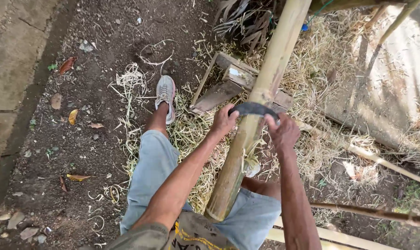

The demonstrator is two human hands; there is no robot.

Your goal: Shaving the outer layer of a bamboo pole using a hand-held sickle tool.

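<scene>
A thick bamboo pole leans from between my knees up to the top of the view. A dark curved blade lies across it. My left hand grips the blade's left end, and my right hand grips its right end. Pale shavings curl off the pole just below the blade. The near end of the pole rests against my lap.
My left foot in a grey shoe stands on dirt strewn with bamboo shavings. A wooden frame lies behind the pole. Thin bamboo sticks cross at right, and a concrete edge runs along the left.
</scene>
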